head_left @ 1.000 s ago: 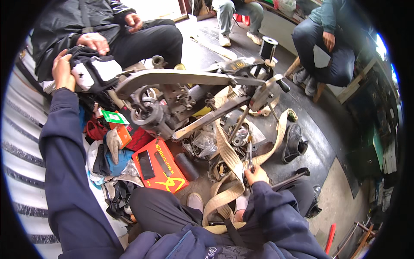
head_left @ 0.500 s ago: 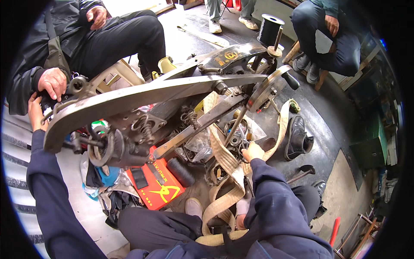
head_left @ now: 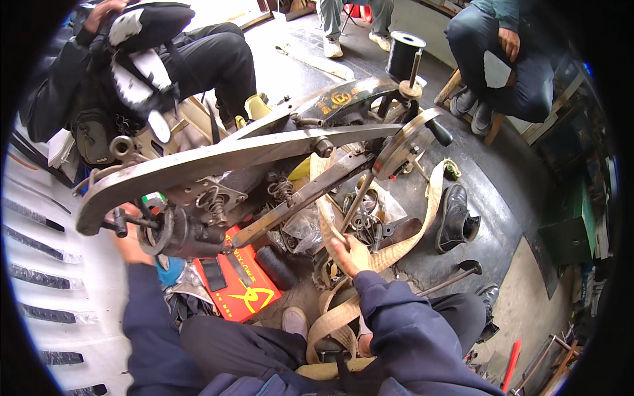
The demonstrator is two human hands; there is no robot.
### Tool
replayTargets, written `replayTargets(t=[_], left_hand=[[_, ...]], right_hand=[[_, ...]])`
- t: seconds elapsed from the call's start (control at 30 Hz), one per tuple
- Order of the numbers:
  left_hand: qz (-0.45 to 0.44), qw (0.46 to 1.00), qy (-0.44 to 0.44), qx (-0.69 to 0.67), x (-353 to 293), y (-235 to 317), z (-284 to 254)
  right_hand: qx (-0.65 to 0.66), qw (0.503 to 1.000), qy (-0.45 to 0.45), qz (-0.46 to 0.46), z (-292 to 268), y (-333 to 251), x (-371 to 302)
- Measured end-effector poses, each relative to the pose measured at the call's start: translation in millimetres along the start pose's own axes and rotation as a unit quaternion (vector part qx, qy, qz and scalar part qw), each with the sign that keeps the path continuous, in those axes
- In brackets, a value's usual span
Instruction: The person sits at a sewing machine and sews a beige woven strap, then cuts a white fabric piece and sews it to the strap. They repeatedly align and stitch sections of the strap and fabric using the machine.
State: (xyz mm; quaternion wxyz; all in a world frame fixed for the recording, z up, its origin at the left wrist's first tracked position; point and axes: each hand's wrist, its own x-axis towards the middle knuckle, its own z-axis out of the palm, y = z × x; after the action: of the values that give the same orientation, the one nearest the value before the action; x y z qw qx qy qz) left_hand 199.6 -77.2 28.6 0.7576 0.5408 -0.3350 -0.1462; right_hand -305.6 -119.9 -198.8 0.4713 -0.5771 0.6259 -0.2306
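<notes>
A hand-cranked sewing machine (head_left: 218,155) with a long curved metal arm stands before me. My left hand (head_left: 132,241) is beside its lower head, by the round metal cylinder (head_left: 191,231); it is blurred and partly hidden, so its fingers do not show clearly. My right hand (head_left: 354,256) is closed on a beige woven strap (head_left: 328,221). The strap loops down between my legs and up to the right. Below the machine lie a red box (head_left: 246,290) with yellow print, a black thread spool (head_left: 276,266) and a heap of small metal parts (head_left: 370,224).
Across from me at left, a seated person holds up a black and white bag (head_left: 142,63). Another person sits at far right (head_left: 505,66). A black boot (head_left: 456,218) stands right of the strap. A large thread spool (head_left: 404,56) is on the machine's far end.
My left hand has come from the far left, near the other person's hand, to the machine's head. My right hand has shifted left and nearer onto the strap. The other person has raised a bag.
</notes>
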Motion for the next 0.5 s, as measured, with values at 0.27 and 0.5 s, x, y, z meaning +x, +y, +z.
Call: replayTargets(t=[0.27,0.5], left_hand=[[-0.329,0.825,-0.429,0.163,-225.5,-56.5,126.6],[-0.527,0.754,-0.377,-0.104,-211.8,-100.4,206.4]], right_hand=[[-0.044,0.960,0.083,-0.264,-1.5,-70.4,-80.3],[-0.073,0.930,-0.034,-0.358,-7.5,-97.6,-201.8]])
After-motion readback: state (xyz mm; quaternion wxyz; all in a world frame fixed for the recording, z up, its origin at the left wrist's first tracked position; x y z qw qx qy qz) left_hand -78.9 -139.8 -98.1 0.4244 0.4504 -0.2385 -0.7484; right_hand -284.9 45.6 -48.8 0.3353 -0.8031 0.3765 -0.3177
